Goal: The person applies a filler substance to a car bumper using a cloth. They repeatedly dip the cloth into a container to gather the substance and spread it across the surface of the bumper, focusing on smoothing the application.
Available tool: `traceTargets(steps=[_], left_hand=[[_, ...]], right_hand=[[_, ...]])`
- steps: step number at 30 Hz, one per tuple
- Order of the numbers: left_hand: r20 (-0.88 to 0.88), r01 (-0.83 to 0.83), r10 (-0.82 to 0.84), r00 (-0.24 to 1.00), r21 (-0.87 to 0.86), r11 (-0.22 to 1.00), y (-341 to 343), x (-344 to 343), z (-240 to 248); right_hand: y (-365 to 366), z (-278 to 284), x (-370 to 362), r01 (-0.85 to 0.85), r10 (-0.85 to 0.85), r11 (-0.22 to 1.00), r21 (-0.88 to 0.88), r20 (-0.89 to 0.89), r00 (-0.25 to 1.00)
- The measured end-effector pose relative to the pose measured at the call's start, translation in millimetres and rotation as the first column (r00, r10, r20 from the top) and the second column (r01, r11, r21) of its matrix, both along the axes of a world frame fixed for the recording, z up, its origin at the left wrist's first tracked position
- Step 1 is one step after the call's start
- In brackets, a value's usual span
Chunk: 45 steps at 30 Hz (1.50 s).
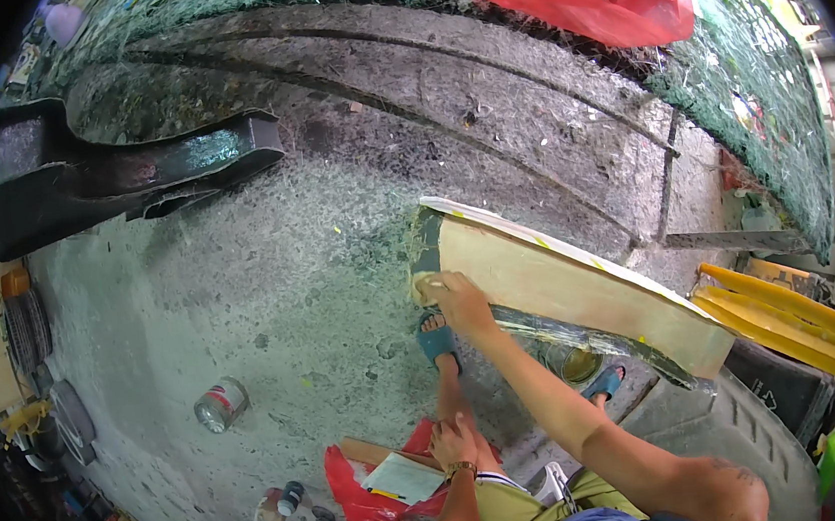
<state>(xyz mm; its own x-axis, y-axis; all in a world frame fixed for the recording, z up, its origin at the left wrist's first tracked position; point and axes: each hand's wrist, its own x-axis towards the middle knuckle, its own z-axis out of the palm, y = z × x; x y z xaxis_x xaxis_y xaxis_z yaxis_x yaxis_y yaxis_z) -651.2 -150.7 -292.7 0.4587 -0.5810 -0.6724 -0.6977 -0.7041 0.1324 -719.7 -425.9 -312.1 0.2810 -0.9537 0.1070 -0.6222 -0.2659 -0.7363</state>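
A long beige moulded panel [580, 280] with dark, rough edges slants across the middle right. At its near left end, my right hand [462, 302] presses a small yellowish wad [424, 288] against the edge. Whether that wad is cloth or sponge cannot be made out. My fingers are closed round it, and they hide part of it. Lower down, my left hand [452, 444] lies on my bent leg with fingers spread and nothing in it.
A black moulded part [128, 173] lies at the upper left. A metal can [221, 404] stands on the floor; another can [573, 362] is under the panel. Red plastic and a white sheet [403, 477] lie by my leg. Yellow parts [795, 320] are at the right.
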Motion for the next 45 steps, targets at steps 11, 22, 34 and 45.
traceTargets(steps=[11,22,34,45], left_hand=[[0.092,0.121,-0.118,0.989,-0.027,0.992,11.6,-5.9,-11.7],[-0.011,0.086,-0.087,0.996,-0.059,0.995,24.7,-20.9,-14.0],[0.029,0.116,-0.115,0.993,-0.033,0.993,16.7,-32.3,-5.3],[-0.045,0.125,-0.126,0.991,-0.009,0.992,23.8,-35.5,-4.3]], right_hand=[[7.4,-2.5,-12.2,0.127,-0.175,0.969,0.214,0.222,0.959],[125.2,34.8,-185.6,0.287,-0.263,0.932,0.223,-0.133,0.956],[202.4,31.7,-307.7,0.687,-0.462,0.715,0.13,-0.65,0.603],[135.0,42.2,-238.5,0.33,-0.293,0.845,0.421,-0.153,0.944]])
